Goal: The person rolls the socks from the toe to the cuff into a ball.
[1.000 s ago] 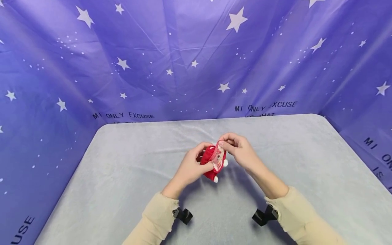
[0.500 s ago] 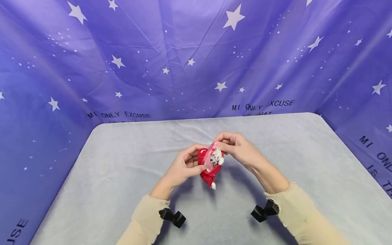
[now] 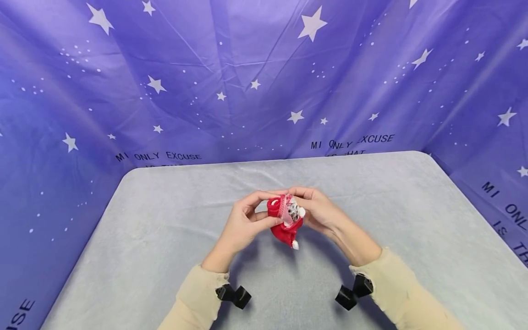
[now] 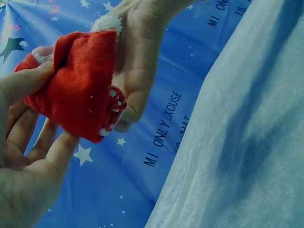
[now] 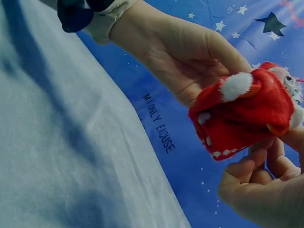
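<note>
A small red cloth pouch [image 3: 283, 234] with white pompoms is held up over the table between both hands. Its mouth faces the head camera and shows a pale pink lining and a grey-and-white patterned patch [image 3: 293, 211]. My left hand [image 3: 239, 224] grips the pouch's left side, thumb at the rim and fingers behind. On the other side, my right hand [image 3: 326, 215] pinches the far right edge, its fingertips mostly hidden behind the cloth. In the left wrist view the pouch [image 4: 80, 85] shows a plain red side; white spots line an edge of the pouch [image 5: 247, 118] in the right wrist view.
A grey cloth-covered table [image 3: 165, 238] with rounded far corners lies below. Purple curtains [image 3: 231, 59] with white stars and black lettering stand behind it and at both sides. Black camera mounts [image 3: 234, 295] hang from the cream sleeves [image 3: 202, 293].
My right hand has lowered slightly and moved in toward the left, its fingers now behind the pouch. The pouch has turned, and its stretched rim has drawn in. The head view has shifted a little.
</note>
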The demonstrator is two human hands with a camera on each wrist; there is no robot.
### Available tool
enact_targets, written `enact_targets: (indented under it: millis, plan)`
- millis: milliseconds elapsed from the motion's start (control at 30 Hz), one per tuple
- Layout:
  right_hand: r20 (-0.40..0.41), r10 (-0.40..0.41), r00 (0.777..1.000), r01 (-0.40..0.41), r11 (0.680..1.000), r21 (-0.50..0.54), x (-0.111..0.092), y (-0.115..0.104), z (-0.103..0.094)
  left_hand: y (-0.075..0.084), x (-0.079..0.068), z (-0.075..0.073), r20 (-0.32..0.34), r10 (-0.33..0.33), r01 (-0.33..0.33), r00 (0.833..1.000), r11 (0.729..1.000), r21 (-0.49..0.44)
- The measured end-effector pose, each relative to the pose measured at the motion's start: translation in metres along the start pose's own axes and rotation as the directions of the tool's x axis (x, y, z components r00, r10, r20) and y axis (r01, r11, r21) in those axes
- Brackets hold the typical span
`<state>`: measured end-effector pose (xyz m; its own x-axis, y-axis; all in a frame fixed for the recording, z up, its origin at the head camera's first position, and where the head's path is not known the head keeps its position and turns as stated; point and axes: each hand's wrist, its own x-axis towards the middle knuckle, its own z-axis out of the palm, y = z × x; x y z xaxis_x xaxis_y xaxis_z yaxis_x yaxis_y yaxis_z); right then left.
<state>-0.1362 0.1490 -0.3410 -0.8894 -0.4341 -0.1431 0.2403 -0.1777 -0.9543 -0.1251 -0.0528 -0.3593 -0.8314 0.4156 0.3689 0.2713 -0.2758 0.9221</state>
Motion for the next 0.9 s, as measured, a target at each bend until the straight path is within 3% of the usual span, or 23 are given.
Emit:
enact_targets:
  millis: [133,200,267,333,433,567,600,700,767,900]
  plan:
    - [-0.098,-0.024,0.995,0.021,0.999,-0.028,0.002,0.003,0.005,0.0,-0.001,-0.001,-0.072,-0.03,0.033,0.997,0.999,0.039]
    - [-0.174,-0.094,0.98,0.071,0.989,-0.132,0.001,0.004,0.008,0.001,-0.001,-0.003,-0.112,-0.046,0.053,0.993,0.997,0.057]
    - [-0.22,-0.221,0.95,0.155,0.947,-0.281,0.0,0.005,0.01,0.002,-0.001,-0.006,-0.147,-0.059,0.071,0.987,0.995,0.074]
    - [-0.212,-0.373,0.903,0.256,0.866,-0.43,-0.003,0.005,0.01,0.003,-0.001,-0.009,-0.168,-0.071,0.086,0.983,0.993,0.083]
    - [-0.049,-0.574,0.817,0.424,0.657,-0.623,-0.008,0.002,0.008,0.006,0.0,-0.014,-0.191,-0.087,0.106,0.978,0.99,0.094]
    - [0.234,-0.65,0.723,0.559,0.352,-0.751,-0.012,-0.004,0.002,0.008,0.002,-0.019,-0.206,-0.102,0.125,0.973,0.987,0.099]
    - [0.28,-0.648,0.709,0.571,0.293,-0.767,-0.012,-0.006,0.001,0.009,0.003,-0.02,-0.208,-0.107,0.129,0.972,0.987,0.095]
    - [0.355,-0.651,0.671,0.589,0.178,-0.788,-0.011,-0.008,-0.002,0.009,0.004,-0.021,-0.211,-0.13,0.146,0.969,0.987,0.064]
    - [0.379,-0.672,0.636,0.608,0.135,-0.782,-0.011,-0.008,-0.003,0.009,0.004,-0.02,-0.222,-0.151,0.159,0.963,0.987,0.016]
    - [0.445,-0.723,0.528,0.676,0.04,-0.736,-0.011,-0.007,-0.004,0.009,0.004,-0.019,-0.277,-0.206,0.174,0.939,0.976,-0.134]
